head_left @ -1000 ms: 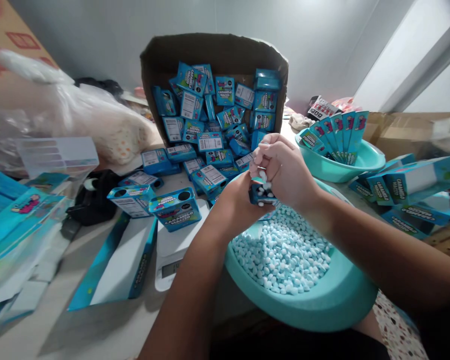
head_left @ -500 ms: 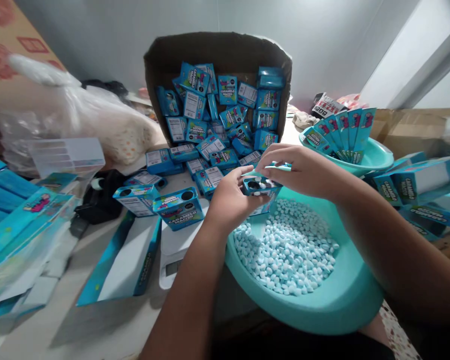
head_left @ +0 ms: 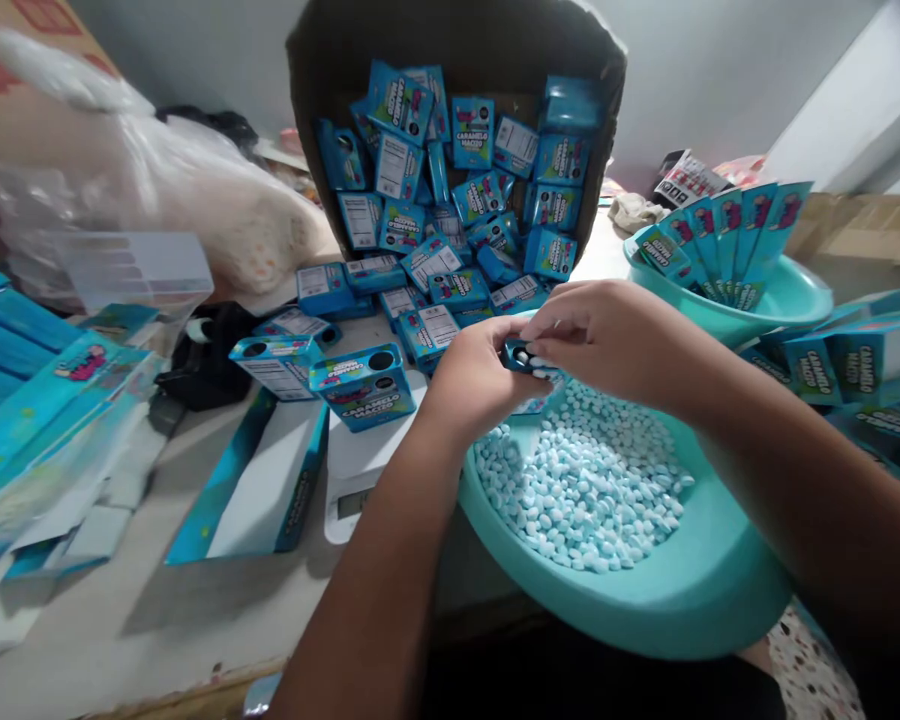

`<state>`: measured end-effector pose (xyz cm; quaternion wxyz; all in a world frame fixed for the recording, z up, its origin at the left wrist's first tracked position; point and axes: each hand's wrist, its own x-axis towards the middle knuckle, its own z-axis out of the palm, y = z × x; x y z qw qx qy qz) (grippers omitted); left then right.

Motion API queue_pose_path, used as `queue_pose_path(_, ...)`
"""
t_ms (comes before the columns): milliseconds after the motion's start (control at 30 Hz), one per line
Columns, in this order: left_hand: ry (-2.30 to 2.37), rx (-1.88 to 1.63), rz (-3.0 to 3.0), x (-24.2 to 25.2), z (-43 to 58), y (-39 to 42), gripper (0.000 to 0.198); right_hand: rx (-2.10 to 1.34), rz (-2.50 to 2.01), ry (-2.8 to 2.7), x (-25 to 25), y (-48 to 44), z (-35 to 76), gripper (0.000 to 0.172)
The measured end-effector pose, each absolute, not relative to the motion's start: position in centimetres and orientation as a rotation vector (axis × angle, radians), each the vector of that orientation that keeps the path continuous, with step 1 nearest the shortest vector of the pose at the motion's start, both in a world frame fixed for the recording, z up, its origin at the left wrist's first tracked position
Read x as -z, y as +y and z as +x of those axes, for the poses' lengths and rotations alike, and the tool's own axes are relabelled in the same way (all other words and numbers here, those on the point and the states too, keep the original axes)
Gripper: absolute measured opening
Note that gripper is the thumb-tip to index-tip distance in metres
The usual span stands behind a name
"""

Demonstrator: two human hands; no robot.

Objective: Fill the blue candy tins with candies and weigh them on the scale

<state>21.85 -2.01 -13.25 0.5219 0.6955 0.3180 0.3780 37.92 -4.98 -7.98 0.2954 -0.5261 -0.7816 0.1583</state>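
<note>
While the worktop [head_left: 195,600] stays crowded, with the cardboard carton [head_left: 450,40] of blue packs lying on its side toward the far edge, the teal basin [head_left: 615,610] sits at the near edge, heaped with pale candies [head_left: 607,500], and just left of it stands the white scale [head_left: 367,460] bearing a filled-looking pack [head_left: 364,390]. But watch the hands: half a second ago the right hand [head_left: 607,330] lies flat across the opening, and now it's drawn up, fingertips bunched right at the mouth; whether they pinch a candy, I can't tell. The left hand [head_left: 476,375] stays wrapped round the small blue box [head_left: 532,405], gripping it above the basin's far left edge. A few candies show up at that mouth, so I'd judge the work has gone from tipping in a handful to coaxing in single pieces.
</note>
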Motion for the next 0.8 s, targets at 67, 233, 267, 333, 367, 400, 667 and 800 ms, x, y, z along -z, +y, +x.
queue_pose_path(67, 0.756, -0.886, 1.631, 13.4, 21.8, -1.9, 0.047, -0.393, -1.408, -2.077, 8.0, -4.9, 38.0, 0.012)
queue_pose_path(233, 0.784, -0.888, 1.383, 13.8, 22.0, -1.5, 0.064, -0.282, -1.455, -2.000, 7.1, -5.2, 38.3, 0.012)
queue_pose_path(267, 0.784, -0.876, 1.373, 13.8, 22.0, -1.5, 0.066, -0.241, -1.484, -2.009, 6.9, -5.4, 38.4, 0.012)
queue_pose_path(333, 0.763, -0.851, 1.413, 13.8, 21.9, -1.4, 0.065, -0.230, -1.520, -2.064, 6.3, -5.7, 38.6, 0.013)
queue_pose_path(367, 0.743, -0.843, 1.444, 13.8, 21.9, -1.4, 0.063, -0.266, -1.526, -2.108, 6.2, -5.8, 38.7, 0.014)
queue_pose_path(400, 0.718, -0.832, 1.477, 13.8, 21.8, -1.4, 0.060, -0.313, -1.531, -2.153, 6.1, -5.8, 38.8, 0.016)
queue_pose_path(667, 0.686, -0.780, 1.526, 13.8, 21.8, -1.3, 0.058, -0.485, -1.548, -2.145, 7.0, -4.8, 39.0, 0.012)
queue_pose_path(800, 0.633, -0.778, 1.532, 13.7, 21.7, -1.4, 0.050, -0.488, -1.493, -2.093, 7.4, -4.8, 38.8, 0.015)
